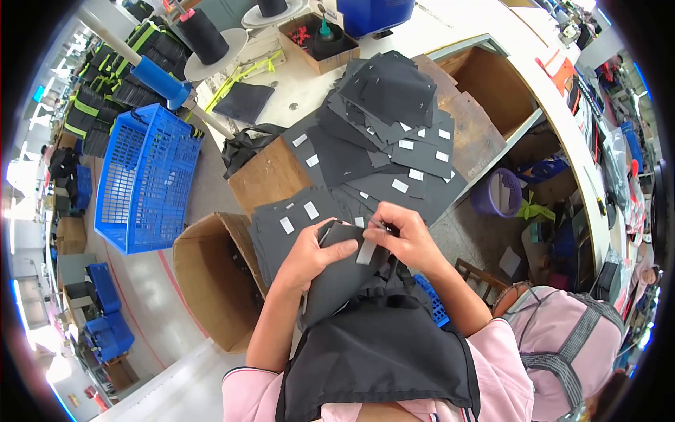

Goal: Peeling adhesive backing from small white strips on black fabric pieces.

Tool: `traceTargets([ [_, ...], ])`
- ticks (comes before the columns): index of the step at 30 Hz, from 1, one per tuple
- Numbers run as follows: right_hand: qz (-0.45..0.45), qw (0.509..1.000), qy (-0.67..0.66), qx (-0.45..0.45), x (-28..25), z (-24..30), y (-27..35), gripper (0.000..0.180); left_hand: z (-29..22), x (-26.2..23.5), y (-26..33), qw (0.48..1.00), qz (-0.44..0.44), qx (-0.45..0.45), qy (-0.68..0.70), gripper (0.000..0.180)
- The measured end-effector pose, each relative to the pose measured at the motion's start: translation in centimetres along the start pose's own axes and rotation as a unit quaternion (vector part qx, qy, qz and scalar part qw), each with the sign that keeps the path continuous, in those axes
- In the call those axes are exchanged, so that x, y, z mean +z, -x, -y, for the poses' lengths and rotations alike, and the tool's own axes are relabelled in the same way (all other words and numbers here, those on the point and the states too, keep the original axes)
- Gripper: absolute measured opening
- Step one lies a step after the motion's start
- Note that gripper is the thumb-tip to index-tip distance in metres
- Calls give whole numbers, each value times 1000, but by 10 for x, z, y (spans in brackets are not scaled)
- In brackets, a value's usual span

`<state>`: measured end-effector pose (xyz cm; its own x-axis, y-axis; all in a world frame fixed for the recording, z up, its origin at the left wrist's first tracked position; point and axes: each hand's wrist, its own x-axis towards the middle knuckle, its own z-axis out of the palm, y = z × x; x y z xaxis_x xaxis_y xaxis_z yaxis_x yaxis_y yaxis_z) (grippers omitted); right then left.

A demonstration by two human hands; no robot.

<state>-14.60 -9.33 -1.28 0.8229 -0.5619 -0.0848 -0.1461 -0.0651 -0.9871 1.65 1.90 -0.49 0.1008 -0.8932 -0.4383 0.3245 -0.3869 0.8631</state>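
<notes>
My left hand [304,257] is closed on a dark grey fabric piece [333,273], thumb on top, and the piece hangs down toward my lap. Close beside it, my right hand [406,238] pinches a small dark object [383,226] that looks like metal; its kind is mostly hidden by the fingers. A short light grey strip [366,251] lies between the hands at the edge of the fabric. Just beyond my hands, dark fabric panels [394,95] with small white labels [400,186] are spread and stacked in overlapping piles.
An open cardboard box [211,281] stands at my left, with a blue plastic crate [144,179] beyond it. Thread cones [202,36] and a small box with a bottle [320,43] stand at the back. To the right are a purple basket [494,193] and a person in pink [562,337].
</notes>
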Motion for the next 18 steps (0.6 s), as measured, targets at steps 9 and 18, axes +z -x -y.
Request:
traceTargets([
  [9,-220,924,260,-172,12,-6,31,33,3,3,-3,983,-99,-44,149,29],
  [18,-202,906,312,-204,13,-7,23,28,-2,2,-1,987,-85,-21,135,22],
])
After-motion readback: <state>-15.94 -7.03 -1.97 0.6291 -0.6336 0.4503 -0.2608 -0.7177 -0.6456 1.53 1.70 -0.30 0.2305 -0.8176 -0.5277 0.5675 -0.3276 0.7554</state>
